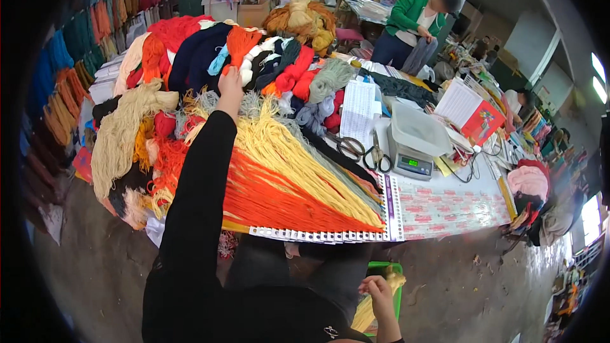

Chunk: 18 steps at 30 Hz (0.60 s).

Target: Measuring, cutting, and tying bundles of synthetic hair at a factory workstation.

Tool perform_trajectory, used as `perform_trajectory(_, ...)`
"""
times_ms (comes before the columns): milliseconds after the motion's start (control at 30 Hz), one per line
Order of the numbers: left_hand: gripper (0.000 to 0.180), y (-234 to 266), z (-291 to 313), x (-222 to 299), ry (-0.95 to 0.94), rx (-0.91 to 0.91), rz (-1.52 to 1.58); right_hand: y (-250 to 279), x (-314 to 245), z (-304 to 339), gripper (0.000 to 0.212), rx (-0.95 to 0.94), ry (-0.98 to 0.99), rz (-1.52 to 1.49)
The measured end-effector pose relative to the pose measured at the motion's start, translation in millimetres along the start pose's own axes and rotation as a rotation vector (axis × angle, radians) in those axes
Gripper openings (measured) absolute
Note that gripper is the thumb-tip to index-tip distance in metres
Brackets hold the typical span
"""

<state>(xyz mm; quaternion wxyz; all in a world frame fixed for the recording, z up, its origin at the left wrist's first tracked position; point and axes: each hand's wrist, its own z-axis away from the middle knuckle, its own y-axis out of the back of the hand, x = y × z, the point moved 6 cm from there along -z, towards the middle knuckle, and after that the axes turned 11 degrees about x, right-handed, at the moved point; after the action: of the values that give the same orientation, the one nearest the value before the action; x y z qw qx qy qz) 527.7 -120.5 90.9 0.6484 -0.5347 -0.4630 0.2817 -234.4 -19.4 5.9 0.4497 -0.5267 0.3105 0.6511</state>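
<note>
My left hand reaches across the yarn heap, its fingers closed on the lower end of an orange yarn hank. Dark navy yarn lies left of it and white yarn to its right. My right hand is low, near my lap, fingers curled; whatever they hold, if anything, is hidden. Beside it, pale yellow yarn hangs in a green bin. Orange-red strands and yellow strands fan over the table to a white strip with holes.
Right of the yarn are black-handled scissors, a digital scale with a clear tray, and printed sheets. A person in green handles grey yarn beyond the table. Coloured hanks hang along the left.
</note>
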Motion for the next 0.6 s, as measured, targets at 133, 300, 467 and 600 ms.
perform_trajectory(133,0.007,-18.6,6.2,-39.6,-0.018,0.022,-0.217,-7.6,-4.1,-3.9,0.016,-0.002,-0.038,-0.013)
perform_trajectory(300,0.026,-16.5,5.7,-12.5,0.060,0.088,-0.301,-26.8,-8.9,-13.9,0.020,-0.097,-0.059,0.002)
perform_trajectory(467,0.023,-47.7,28.1,-5.2,0.096,-0.243,-0.298,-40.8,7.9,-6.9,0.021,-0.202,-0.113,0.000)
perform_trajectory(600,0.046,-34.9,60.0,-53.7,0.181,0.056,-0.513,-46.6,8.3,3.5,0.020,-0.211,-0.115,-0.003)
